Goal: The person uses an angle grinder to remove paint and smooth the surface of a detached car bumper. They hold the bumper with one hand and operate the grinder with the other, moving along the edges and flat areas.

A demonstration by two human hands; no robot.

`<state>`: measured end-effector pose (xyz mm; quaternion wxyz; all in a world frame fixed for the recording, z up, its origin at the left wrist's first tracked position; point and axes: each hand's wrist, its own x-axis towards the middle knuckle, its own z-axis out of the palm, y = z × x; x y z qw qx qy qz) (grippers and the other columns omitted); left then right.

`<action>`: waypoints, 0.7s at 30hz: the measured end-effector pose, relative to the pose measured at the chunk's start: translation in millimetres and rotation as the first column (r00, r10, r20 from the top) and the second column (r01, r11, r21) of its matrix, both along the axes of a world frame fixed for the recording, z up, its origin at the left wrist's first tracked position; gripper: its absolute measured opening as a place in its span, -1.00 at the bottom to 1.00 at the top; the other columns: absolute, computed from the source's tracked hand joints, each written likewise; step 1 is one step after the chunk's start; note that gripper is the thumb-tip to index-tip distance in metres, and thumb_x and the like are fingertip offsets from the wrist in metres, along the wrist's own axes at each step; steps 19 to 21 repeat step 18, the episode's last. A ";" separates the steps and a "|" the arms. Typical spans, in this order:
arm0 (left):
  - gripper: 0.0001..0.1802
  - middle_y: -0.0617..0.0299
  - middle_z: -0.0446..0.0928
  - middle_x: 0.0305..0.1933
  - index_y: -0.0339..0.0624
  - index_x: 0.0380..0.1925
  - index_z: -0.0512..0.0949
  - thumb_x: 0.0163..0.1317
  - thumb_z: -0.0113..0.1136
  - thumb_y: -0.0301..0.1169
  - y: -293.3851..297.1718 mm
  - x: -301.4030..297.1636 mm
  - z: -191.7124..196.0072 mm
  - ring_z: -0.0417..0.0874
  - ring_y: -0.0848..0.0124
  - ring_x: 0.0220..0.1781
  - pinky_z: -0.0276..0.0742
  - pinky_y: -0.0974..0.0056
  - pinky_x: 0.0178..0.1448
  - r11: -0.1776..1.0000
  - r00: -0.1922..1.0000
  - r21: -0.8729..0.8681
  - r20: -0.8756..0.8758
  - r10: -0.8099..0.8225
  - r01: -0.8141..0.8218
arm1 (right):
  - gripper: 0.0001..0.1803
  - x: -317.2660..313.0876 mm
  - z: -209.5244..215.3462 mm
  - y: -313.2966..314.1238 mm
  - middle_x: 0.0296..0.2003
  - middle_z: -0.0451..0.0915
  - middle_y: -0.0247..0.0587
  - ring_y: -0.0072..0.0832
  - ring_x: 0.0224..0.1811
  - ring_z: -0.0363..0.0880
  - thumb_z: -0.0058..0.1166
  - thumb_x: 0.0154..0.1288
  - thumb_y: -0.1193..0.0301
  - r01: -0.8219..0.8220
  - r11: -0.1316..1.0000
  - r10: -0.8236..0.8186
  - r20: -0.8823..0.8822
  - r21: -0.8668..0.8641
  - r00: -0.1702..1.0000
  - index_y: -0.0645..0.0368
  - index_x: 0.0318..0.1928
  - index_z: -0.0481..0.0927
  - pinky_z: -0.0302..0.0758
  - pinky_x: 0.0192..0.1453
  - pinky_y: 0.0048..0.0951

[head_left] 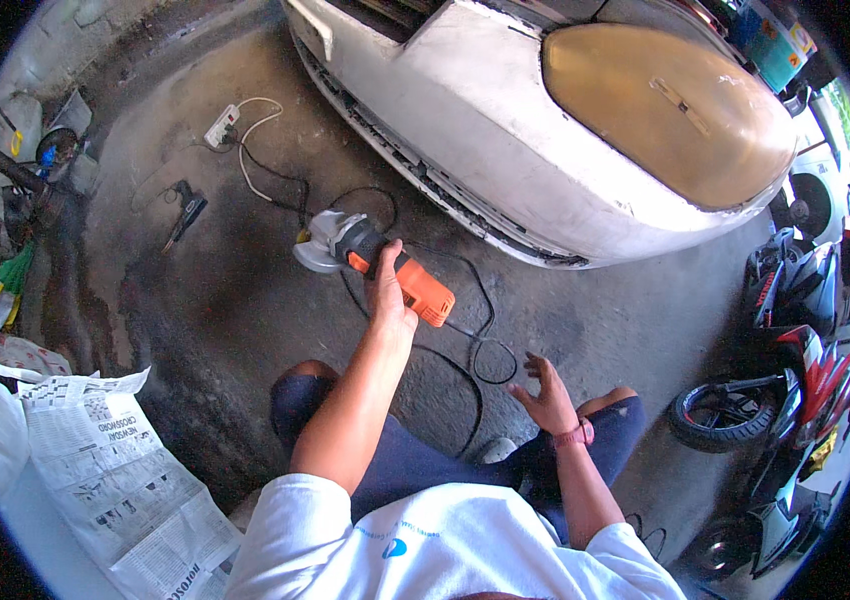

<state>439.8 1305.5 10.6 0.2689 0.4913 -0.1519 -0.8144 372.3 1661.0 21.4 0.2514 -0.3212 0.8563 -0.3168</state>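
My left hand is wrapped round the body of an orange and black angle grinder, held out in front of my bent knees. The grinder's head points away to the left, and a pale grey disc or guard shows at its end. Its black cord loops over the concrete floor between my legs. My right hand hovers beside my right knee, fingers apart, with nothing in it. A reddish band circles that wrist.
A large white car bumper with a tan panel lies ahead. Left of it are a white power strip and a small black tool. Newspaper sheets lie at the left; a red motorcycle stands at the right.
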 end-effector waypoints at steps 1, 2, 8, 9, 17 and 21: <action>-0.24 0.21 0.56 0.16 -0.01 0.33 0.51 0.22 0.62 -0.02 2.5 -0.3 2.2 0.66 0.25 0.14 0.71 -0.07 0.15 1.000 1.000 -0.027 -0.012 0.007 -0.007 | -0.11 0.3 -10.4 13.1 0.31 0.64 0.19 0.00 0.27 0.72 0.58 0.36 0.16 0.035 0.999 -0.036 0.029 0.028 0.999 0.31 0.51 0.41 0.65 0.37 -0.09; -0.24 0.21 0.57 0.16 -0.02 0.34 0.50 0.22 0.62 -0.04 7.5 -0.2 4.2 0.66 0.24 0.14 0.71 -0.07 0.16 0.999 1.000 -0.042 0.006 0.018 -0.018 | -0.12 0.7 -22.1 21.0 0.30 0.64 0.18 -0.01 0.24 0.74 0.58 0.36 0.16 0.085 0.991 -0.092 0.064 0.106 0.994 0.30 0.50 0.42 0.67 0.34 -0.09; -0.29 0.22 0.59 0.28 -0.09 0.36 0.50 0.27 0.60 -0.18 51.1 -7.4 18.2 0.63 0.27 0.26 0.58 0.03 0.39 0.994 0.994 -0.040 0.033 0.103 -0.102 | -0.19 17.1 -40.4 28.7 0.26 0.67 0.16 -0.01 0.20 0.76 0.55 0.38 0.19 -0.002 0.999 -0.004 0.127 0.052 0.992 0.30 0.46 0.45 0.69 0.29 -0.08; -0.29 0.23 0.59 0.29 -0.09 0.37 0.50 0.27 0.60 -0.20 63.0 -6.1 23.4 0.62 0.28 0.28 0.57 0.05 0.41 0.992 0.992 -0.051 0.043 0.117 -0.114 | -0.20 17.4 -28.2 28.2 0.26 0.67 0.16 -0.02 0.20 0.76 0.55 0.38 0.19 -0.007 0.995 -0.010 0.165 0.101 0.986 0.30 0.45 0.45 0.69 0.29 -0.08; -0.51 0.27 0.77 0.20 -0.03 0.25 0.64 0.39 0.54 -0.19 132.3 70.3 124.2 0.76 0.34 0.20 0.66 0.04 0.37 0.969 0.972 0.100 0.045 -0.229 0.224 | -0.15 15.4 202.0 32.0 0.25 0.68 0.14 -0.05 0.27 0.73 0.60 0.33 0.14 -0.038 0.999 0.032 0.272 0.015 0.962 0.35 0.42 0.48 0.66 0.34 -0.10; -0.46 0.25 0.77 0.23 -0.05 0.29 0.60 0.39 0.55 -0.20 146.2 79.4 149.0 0.76 0.32 0.23 0.65 0.03 0.40 0.970 0.974 0.101 0.022 -0.226 0.223 | -0.14 16.4 232.0 23.1 0.26 0.69 0.13 -0.02 0.31 0.72 0.62 0.29 0.12 -0.050 0.997 0.032 0.306 0.051 0.952 0.35 0.41 0.50 0.64 0.37 -0.08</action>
